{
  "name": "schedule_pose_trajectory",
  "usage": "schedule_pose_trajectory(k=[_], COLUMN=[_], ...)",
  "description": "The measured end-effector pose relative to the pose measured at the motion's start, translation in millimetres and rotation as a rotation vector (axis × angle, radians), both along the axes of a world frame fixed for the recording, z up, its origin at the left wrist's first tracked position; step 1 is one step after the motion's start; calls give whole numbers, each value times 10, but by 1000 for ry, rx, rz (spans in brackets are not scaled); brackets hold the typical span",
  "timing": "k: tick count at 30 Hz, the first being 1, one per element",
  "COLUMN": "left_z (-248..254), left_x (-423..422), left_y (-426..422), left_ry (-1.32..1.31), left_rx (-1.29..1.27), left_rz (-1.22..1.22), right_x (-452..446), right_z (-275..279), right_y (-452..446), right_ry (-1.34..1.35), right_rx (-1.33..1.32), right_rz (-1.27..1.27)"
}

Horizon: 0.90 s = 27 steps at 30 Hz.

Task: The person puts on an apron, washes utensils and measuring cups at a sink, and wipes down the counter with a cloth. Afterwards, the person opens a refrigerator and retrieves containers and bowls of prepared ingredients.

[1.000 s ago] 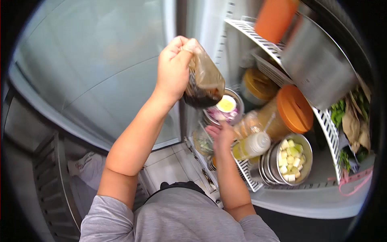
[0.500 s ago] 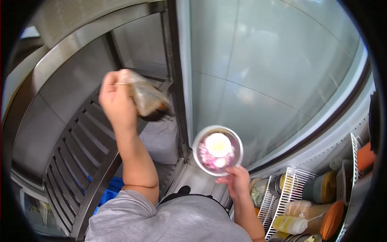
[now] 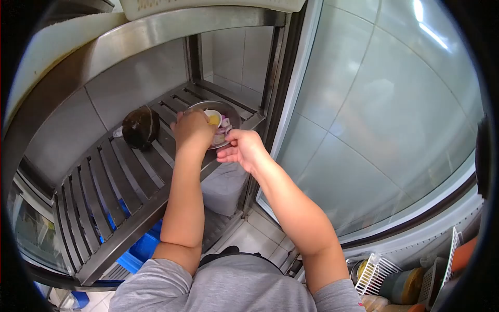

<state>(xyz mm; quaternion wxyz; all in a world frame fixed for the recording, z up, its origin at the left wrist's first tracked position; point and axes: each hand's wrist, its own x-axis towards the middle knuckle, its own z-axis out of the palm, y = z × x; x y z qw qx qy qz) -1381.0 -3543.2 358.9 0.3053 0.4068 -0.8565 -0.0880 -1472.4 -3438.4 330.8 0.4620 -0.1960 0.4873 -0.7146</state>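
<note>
A round metal bowl (image 3: 234,111) rests on or just above the slatted metal shelf, near its right corner. Inside it lie pink-purple and white pieces, perhaps chopped onion (image 3: 226,124), and a small white dish with something yellow (image 3: 213,118). My left hand (image 3: 193,130) is closed over the bowl's left side, its thumb side beside the white dish and partly hiding it. At the front right, my right hand (image 3: 243,148) has its thumb on the rim and its other fingers below. Left of the bowl, a tied clear bag of dark contents (image 3: 141,128) lies on the slats.
The slatted shelf (image 3: 112,179) has a raised metal front edge. Below it are a blue crate (image 3: 140,249) and a white wrapped block (image 3: 224,190). A glass door (image 3: 364,104) stands at right, with white wire racks (image 3: 375,275) of jars at lower right.
The bag has left my left hand and now lies on the shelf. My right hand has carried the bowl left and up to the shelf, where my left hand has joined it.
</note>
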Motion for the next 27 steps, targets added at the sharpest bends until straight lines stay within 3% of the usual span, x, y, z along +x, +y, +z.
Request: schedule_pose_trajectory(k=[9,15,17,19,21,25,27], left_z=[31,108,166,301,460,538,435], left_x=[-28,8,25,91,159,123,25], left_y=[-111,-134,-87,62,331,1080,1472], left_ry=[-225,-87,89,172,240,188,173], left_rx=[-21,-223,-397,-448,-526,-605,-621], left_rz=[-44,-29,-22,-130,-325,-636,-857], right_x=[-19,-145,-138,-156,-129,-36,3], right_z=[40,-36,-5,31,15,-51,-110], right_y=[-130,-259,-259,-67,229,1111,1599], right_ry=[18,21,33,60,275,52,-85], right_rx=[40,5,-58,0,-32,-370,-506], right_rz=[108,85,133,142,60,-193,-179])
